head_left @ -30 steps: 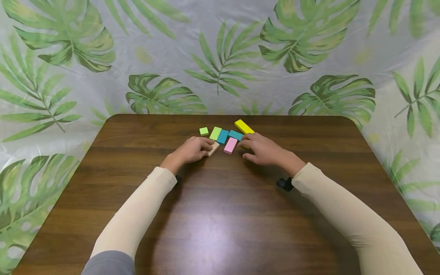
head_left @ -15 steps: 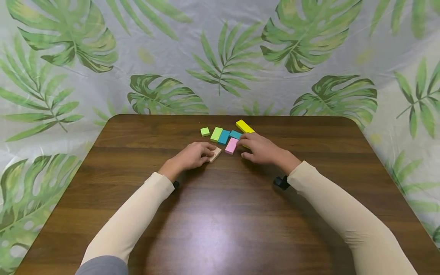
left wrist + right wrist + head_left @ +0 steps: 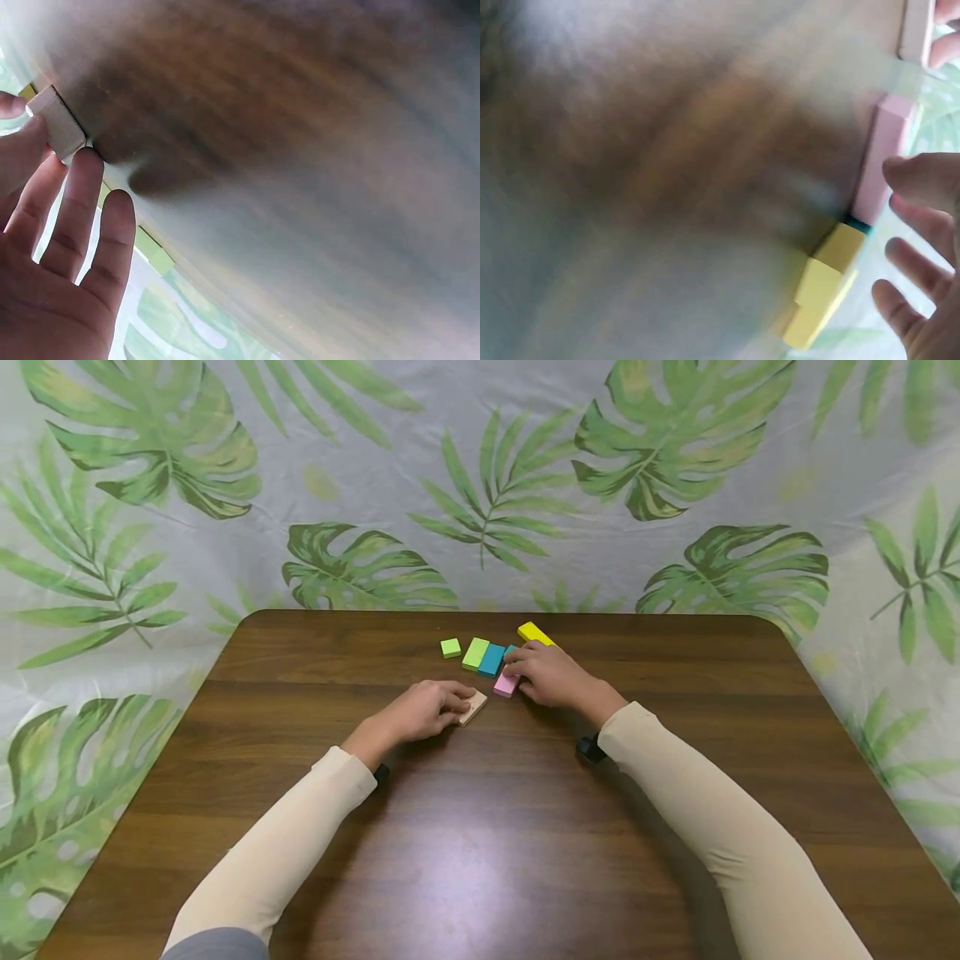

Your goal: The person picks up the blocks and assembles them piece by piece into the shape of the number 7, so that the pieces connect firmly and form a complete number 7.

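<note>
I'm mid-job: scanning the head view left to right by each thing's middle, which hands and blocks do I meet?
Left hand → small lime block → larger lime block → blue block → pink block → right hand. Wooden, teal and yellow blocks are left out: overlaps make their places unclear.

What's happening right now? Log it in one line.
left hand: holds pale block | right hand: at pink block, grip unclear | larger lime block: beside blue block | small lime block: apart
</note>
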A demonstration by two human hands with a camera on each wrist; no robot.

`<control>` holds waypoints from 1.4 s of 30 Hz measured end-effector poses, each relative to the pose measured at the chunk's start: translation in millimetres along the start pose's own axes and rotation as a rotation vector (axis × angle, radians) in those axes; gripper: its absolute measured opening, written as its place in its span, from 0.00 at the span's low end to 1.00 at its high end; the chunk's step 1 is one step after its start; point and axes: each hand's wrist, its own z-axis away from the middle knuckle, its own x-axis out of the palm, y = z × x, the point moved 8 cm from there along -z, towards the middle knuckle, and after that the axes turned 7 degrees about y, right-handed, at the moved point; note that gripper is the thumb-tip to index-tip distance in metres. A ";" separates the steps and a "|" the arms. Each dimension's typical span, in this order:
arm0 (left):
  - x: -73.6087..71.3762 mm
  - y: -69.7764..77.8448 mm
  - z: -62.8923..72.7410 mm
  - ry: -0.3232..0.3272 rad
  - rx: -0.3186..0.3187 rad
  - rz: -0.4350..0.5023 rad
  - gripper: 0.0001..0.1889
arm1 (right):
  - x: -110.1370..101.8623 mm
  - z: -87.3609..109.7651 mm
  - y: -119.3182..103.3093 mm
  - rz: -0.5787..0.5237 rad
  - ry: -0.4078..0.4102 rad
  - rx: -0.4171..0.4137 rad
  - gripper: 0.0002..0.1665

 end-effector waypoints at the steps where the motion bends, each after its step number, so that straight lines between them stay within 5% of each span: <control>1: 0.7 0.8 -0.1 -0.002 0.001 -0.003 0.15 | 0.5 1.1 0.2 -0.002 0.011 -0.002 0.17; 7: 0.6 3.5 0.2 0.008 0.017 -0.013 0.15 | -2.1 8.6 -4.2 -0.056 0.070 0.001 0.07; 13: -0.2 2.7 1.8 0.010 0.009 -0.005 0.14 | 6.2 14.4 -6.9 -0.167 -0.001 0.039 0.04; 34: -1.5 3.4 2.5 0.015 0.021 -0.026 0.15 | 2.9 24.7 31.3 -0.308 0.042 0.116 0.11; 42: -2.1 8.2 4.3 0.064 0.079 -0.066 0.13 | 5.5 27.2 38.4 -0.310 0.029 0.132 0.13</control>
